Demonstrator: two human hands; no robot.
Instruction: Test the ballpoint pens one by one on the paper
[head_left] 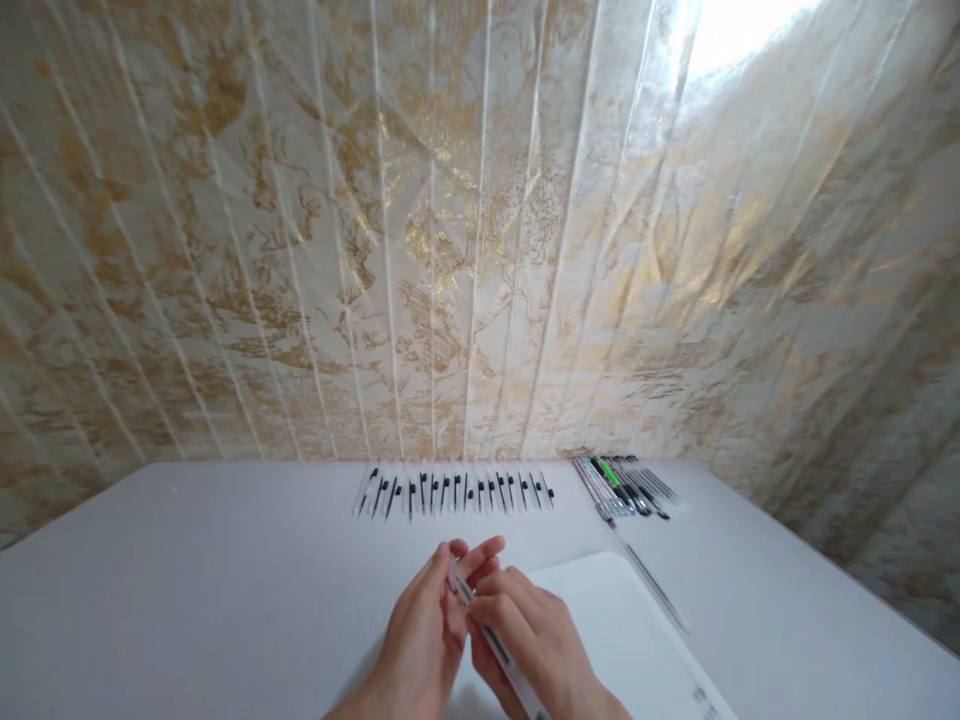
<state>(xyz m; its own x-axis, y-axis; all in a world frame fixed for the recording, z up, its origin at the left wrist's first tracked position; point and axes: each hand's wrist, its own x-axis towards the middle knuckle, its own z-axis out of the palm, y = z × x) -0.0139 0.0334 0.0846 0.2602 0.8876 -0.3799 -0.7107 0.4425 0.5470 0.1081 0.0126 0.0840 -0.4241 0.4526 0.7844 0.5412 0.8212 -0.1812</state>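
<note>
Close to the table's near edge, my right hand (525, 630) is closed around a slim pen (496, 645) with a clear or whitish barrel and a dark strip inside. The pen slants from the lower right up toward my left hand (424, 630). My left thumb and fingers pinch its far end, though the fingers partly hide the tip. Beneath and to the right of my hands lies a white flat sheet or board (607, 600) with small dark marks at its lower right corner.
Across the table's (225, 580) back runs a row of small clear pieces with black parts (457, 492). Several pens (622, 487), one bright green, lie together at the back right. A long thin rod (656, 583) rests beside the sheet. A gold-patterned curtain (450, 250) hangs behind.
</note>
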